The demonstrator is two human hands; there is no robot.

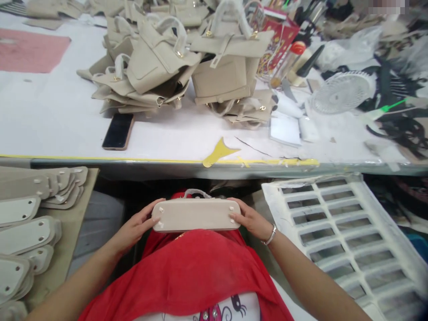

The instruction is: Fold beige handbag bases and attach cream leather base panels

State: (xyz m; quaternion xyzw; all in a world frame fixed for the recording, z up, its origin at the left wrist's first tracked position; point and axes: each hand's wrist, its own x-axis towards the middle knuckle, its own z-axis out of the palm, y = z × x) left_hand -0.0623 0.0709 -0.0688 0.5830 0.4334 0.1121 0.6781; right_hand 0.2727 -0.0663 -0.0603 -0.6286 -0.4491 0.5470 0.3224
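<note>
One white table (60,120) is edged with yellow tape (267,161) and heaped with beige bags (155,62). Short of it, above the lap, a cream bag (195,216) is held, its flat base turned to view, with rounded corners and four small white-covered studs. Its ends are gripped by the left hand (138,225) and right hand (250,218), thumbs laid on the base, other fingers partly hidden behind. Its near edge is overlapped by a red garment (200,267). Stacked panels (25,232) are set at left, a white rack (340,230) at right; a phone (117,132) is laid on the table.
</note>
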